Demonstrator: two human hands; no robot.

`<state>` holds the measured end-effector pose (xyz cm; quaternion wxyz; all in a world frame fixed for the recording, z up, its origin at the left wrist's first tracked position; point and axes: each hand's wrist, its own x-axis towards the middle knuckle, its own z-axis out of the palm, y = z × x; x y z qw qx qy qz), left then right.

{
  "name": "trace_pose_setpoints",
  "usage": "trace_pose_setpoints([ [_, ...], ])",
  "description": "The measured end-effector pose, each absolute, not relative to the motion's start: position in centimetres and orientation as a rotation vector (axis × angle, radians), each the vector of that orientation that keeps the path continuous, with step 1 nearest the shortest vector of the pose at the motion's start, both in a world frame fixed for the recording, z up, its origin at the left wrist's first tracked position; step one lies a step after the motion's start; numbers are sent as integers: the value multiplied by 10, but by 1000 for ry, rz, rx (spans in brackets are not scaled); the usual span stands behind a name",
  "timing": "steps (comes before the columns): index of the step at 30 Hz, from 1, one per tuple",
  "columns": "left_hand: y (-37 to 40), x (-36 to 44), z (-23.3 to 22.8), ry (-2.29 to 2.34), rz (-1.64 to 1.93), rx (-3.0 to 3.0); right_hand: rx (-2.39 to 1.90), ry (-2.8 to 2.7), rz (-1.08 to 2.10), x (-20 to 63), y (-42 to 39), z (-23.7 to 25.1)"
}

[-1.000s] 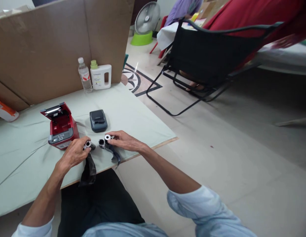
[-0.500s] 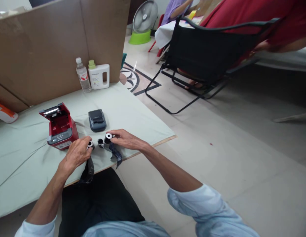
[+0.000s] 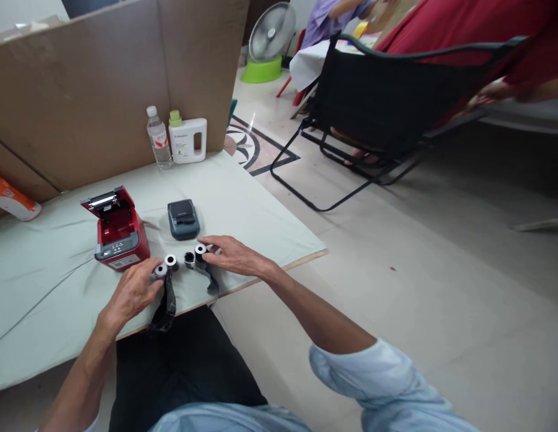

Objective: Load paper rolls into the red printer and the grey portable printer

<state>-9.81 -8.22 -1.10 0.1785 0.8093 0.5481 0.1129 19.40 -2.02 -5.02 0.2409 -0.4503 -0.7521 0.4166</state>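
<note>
- Head view, left hand: the person's left hand [image 3: 131, 291] is at the near edge of the bench [image 3: 243, 204], its fingers [image 3: 147, 266] curled in on the left roll [image 3: 160, 271], which they grip at its side.
- Just right of that, a second roll [image 3: 171, 260] shows a white core end with a dark hole.
- From this pair a black strip [image 3: 168, 306] runs down across the bench edge and hangs over it, above the dark trousers [image 3: 184, 366].
- Right hand: the right hand [image 3: 234, 255] reaches in from the right, thumb and fingers closed around the right roll [image 3: 200, 249], whose white end faces up.
- Close beside that roll, on its left, is a darker small roll [image 3: 189, 258]; a dark curling strip [image 3: 209, 281] trails from these two towards the edge.
- Behind the left hand a red printer [image 3: 137, 237] has its lid [image 3: 103, 203] raised, its red inside visible.
- A dark grey device [image 3: 183, 219] lies on the bench beyond the rolls, right of the printer.
- Farther back, a clear bottle [image 3: 160, 144] and a white jug [image 3: 182, 144] stand side by side before a cardboard panel [image 3: 99, 96].
</note>
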Motion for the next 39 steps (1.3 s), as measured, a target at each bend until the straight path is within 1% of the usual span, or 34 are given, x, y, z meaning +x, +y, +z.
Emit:
trace_pose_setpoints([
  [2,-85,-95,-16,1547,372,2322,-1234,-2091,1074,193,-20,-50],
  [5,-90,-94,-11,1515,413,2346,-1191,-2121,883,187,-21,-42],
  [7,-96,-99,3,1511,484,2326,-1088,-2129,768,179,-21,-35],
  [10,-103,-112,30,1541,704,2260,-922,-2189,663,159,-22,-26],
  [15,-95,-138,62,1523,998,2206,-801,-2329,561,112,-19,-15],
  [18,-81,-150,64,1532,1116,2096,-775,-2331,509,85,-15,-9],
  [23,-57,-164,54,1470,1262,1890,-789,-2304,347,54,-3,-1],
  [26,-50,-171,47,1415,1303,1781,-773,-2303,355,43,4,0],
  [28,-50,-175,44,1392,1304,1714,-747,-2264,458,38,8,-2],
  [30,-53,-177,43,1402,1308,1727,-721,-2170,682,35,11,-6],
  [31,-55,-177,44,1417,1317,1778,-711,-2093,849,34,13,-8],
  [34,-63,-170,49,1456,1363,2063,-642,-1786,1486,32,16,-10],
  [36,-69,-161,55,1446,1396,2254,-538,-1601,1827,31,17,-6],
  [37,-72,-156,58,1430,1408,2328,-479,-1527,1936,31,16,-3],
  [39,-79,-147,67,1387,1407,2417,-387,-1405,2046,31,13,4],
])
